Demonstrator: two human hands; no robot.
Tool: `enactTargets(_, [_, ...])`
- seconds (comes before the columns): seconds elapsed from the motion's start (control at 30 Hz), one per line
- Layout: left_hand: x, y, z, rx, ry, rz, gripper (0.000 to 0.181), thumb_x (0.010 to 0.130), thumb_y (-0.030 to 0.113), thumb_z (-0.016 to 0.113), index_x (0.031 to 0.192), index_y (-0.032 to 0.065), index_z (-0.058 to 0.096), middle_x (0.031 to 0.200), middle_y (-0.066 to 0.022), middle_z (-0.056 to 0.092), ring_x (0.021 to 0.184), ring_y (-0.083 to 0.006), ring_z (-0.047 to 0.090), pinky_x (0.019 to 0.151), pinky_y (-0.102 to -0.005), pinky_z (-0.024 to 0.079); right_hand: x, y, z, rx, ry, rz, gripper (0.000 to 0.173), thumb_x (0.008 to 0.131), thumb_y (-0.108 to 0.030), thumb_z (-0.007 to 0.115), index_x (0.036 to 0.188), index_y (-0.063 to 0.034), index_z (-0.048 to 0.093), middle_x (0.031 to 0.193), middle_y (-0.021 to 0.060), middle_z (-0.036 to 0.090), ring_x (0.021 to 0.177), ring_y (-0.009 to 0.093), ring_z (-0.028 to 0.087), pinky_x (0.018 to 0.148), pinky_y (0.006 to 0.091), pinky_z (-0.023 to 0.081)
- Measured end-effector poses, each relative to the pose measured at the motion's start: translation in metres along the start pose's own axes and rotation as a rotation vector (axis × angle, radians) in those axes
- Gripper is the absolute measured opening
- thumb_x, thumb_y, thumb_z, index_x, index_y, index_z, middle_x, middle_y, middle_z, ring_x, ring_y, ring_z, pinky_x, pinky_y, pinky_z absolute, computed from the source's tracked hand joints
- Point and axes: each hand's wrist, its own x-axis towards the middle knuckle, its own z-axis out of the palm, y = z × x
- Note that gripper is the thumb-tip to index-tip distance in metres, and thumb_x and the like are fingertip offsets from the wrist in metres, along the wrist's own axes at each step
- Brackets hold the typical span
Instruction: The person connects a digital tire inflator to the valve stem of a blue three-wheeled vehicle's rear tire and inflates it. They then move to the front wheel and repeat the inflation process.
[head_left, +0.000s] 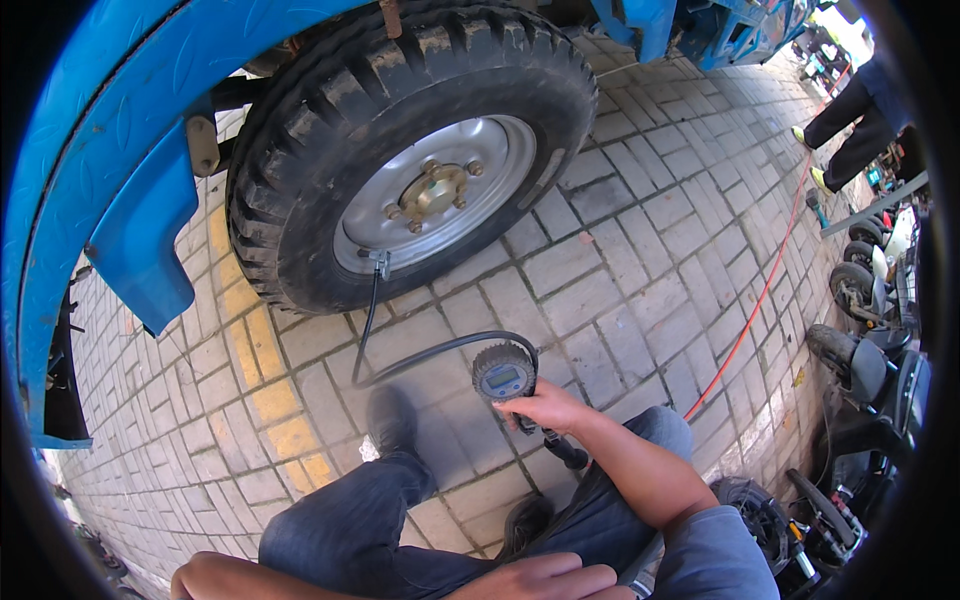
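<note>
My right hand (536, 409) grips a digital tyre inflator gauge (504, 375) with a round, ribbed rubber cover and a small display. A black rubber hose (442, 346) loops from the gauge to a metal air chuck (380, 264) at the valve of a silver wheel rim (480, 146). The rim carries a large, worn black tyre (315, 195) under a blue vehicle body (146, 127). Near the bottom edge my left hand (544, 579) rests over my lap, fingers loosely extended, with nothing visible in it; its underside is hidden.
A red air hose (757, 307) runs across the brick paving (622, 292) on the right. Parked scooters (862, 360) line the right side. A person (855, 120) in dark trousers stands at the upper right. A blue mudguard (150, 240) hangs behind the tyre.
</note>
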Motion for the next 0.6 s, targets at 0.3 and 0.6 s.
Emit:
enactTargets(0.3, [0.0023,-0.0032,0.0032,0.008,0.020,0.037,0.021,0.079,0.030,0.061,0.074,0.0113,0.053,0.066,0.0002,0.042,0.064,-0.0146,0.048,0.055,-0.0279,0.036,0.0008,0.0038,-0.0011,0.031,0.010,-0.029,0.017,0.088,-0.019,0.063,0.080,-0.0044,0.061,0.067,0.0025,0.058,0.062,0.011,0.053,0.056,0.0283,0.041])
enactTargets(0.6, [0.0001,-0.0032,0.0052,0.040,0.020,0.026,0.021,0.077,0.031,0.061,0.076,0.0115,0.054,0.066,0.0007,0.042,0.064,-0.0142,0.048,0.055,-0.0276,0.037,0.0002,-0.0022,0.0007,0.066,0.014,-0.004,0.016,0.086,-0.017,0.065,0.087,-0.0022,0.061,0.073,0.0032,0.059,0.065,0.012,0.056,0.060,0.0290,0.047])
